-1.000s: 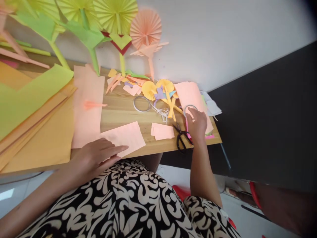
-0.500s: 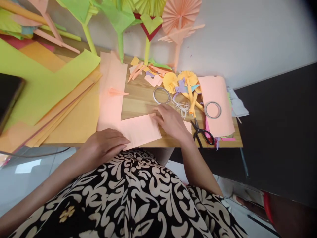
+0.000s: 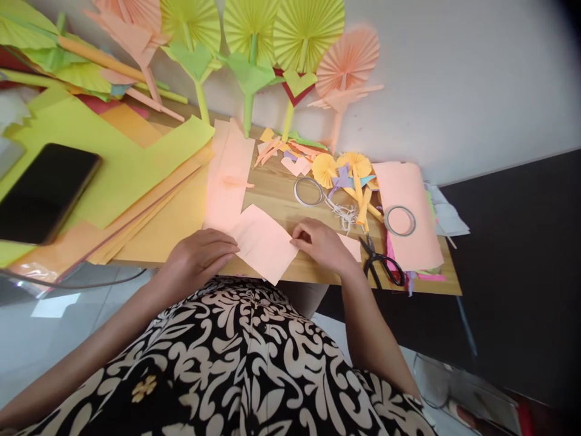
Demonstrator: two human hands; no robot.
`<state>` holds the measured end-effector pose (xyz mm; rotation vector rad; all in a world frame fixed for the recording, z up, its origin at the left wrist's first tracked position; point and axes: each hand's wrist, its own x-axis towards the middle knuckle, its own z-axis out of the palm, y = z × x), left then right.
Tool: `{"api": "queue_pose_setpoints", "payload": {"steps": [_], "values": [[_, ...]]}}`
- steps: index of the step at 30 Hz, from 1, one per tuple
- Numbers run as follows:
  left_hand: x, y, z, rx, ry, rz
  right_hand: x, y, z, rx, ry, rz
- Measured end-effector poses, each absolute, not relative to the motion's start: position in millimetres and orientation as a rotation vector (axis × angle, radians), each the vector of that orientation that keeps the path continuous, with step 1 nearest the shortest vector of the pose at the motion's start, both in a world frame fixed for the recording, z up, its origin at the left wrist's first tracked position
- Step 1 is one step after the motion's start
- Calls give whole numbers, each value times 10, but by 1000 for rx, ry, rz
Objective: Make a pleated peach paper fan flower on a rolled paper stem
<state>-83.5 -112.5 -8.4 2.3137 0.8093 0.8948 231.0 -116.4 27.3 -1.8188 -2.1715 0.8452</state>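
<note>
A small peach sheet of paper lies turned like a diamond near the table's front edge. At its left corner my left hand closes its fingertips on the paper. My right hand pinches the right corner between thumb and index finger. Behind and to the left, a longer peach sheet lies flat with a small peach scrap on it. Another peach paper piece is partly hidden behind my right wrist.
Black scissors lie to the right, beside a tape roll on folded peach paper. A second tape roll is near white string. Paper fans stand along the wall. A phone rests on yellow-green paper at left.
The small sheet has been turned from lying lengthwise to a diamond angle. My right hand has gone from resting flat on its edge to pinching its corner. The camera view has shifted.
</note>
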Motion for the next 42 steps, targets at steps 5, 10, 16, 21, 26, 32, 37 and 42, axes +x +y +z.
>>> {"api": "queue_pose_setpoints", "payload": {"steps": [5, 10, 16, 21, 26, 32, 37, 42], "values": [[-837, -1148, -170, 2316, 824, 877, 2401, -1367, 313, -1882, -1833, 870], [-840, -1168, -196, 2320, 821, 918, 2517, -1474, 522, -1808, -1648, 373], [-835, -1176, -214, 2338, 771, 965, 2322, -1566, 582, -1453, -1856, -313], [-891, -1207, -70, 2283, 810, 1010, 2079, -1764, 99, -1299, -2122, -45], [-900, -1183, 44, 2274, 818, 952, 2146, -1983, -112, -1536, -2213, 263], [-724, -906, -103, 2479, 705, 862, 2501, -1976, 10, -1852, -1999, 128], [-626, -717, -264, 2667, 560, 758, 2923, -1847, 188, -2046, -2031, 182], [-591, -726, -345, 2622, 622, 721, 3092, -1686, 276, -2119, -2161, 395]]}}
